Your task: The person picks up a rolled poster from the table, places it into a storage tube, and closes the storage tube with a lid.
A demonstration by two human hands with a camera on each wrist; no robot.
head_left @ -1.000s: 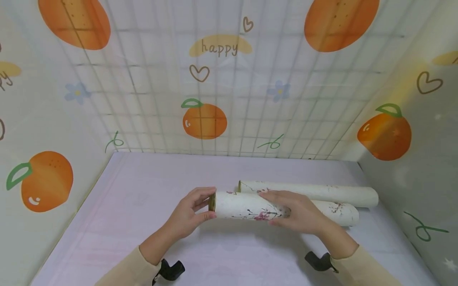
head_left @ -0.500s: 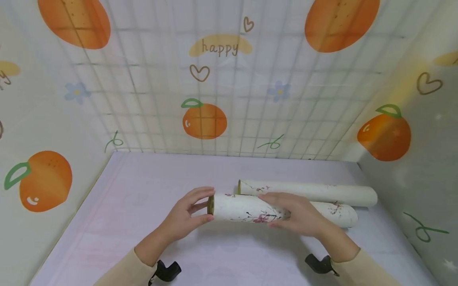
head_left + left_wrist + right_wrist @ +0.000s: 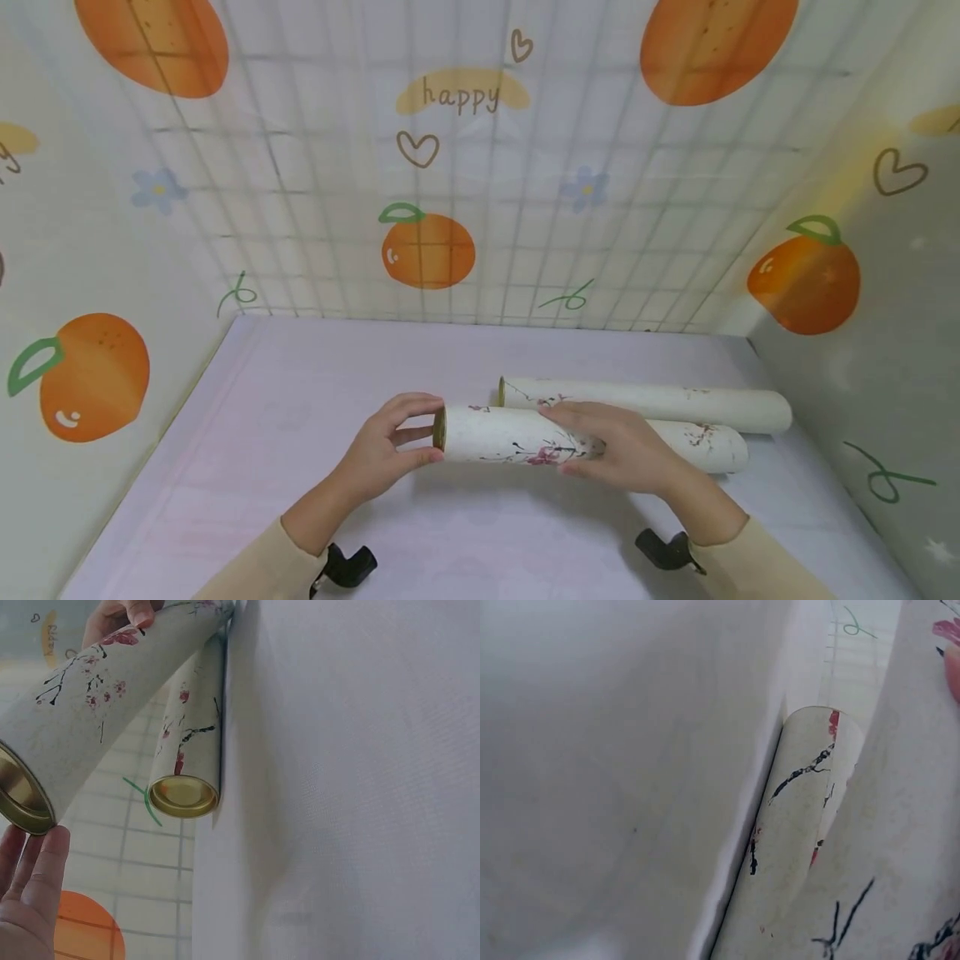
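Observation:
A white cardboard tube printed with plum blossom (image 3: 495, 437) is held across the front of the table, its left end raised over the surface. My right hand (image 3: 630, 446) grips it round the middle from above. At its left end, the thumb and fingers of my left hand (image 3: 386, 446) pinch the rim of the gold metal end (image 3: 22, 791). In the left wrist view, the left fingertips (image 3: 54, 844) touch that rim. Behind lies a second matching tube (image 3: 675, 402), whose gold end (image 3: 184, 793) faces left. The palm side of the right hand is hidden.
The table (image 3: 300, 367) has a pale lilac cover. A grid with an orange-print cloth (image 3: 480, 167) rises behind it, and similar cloth walls stand at both sides. Black wrist devices (image 3: 348, 567) sit at both cuffs.
The held tube and my left hand have shifted slightly to the left. My right hand keeps its grip, and the second tube stays in place.

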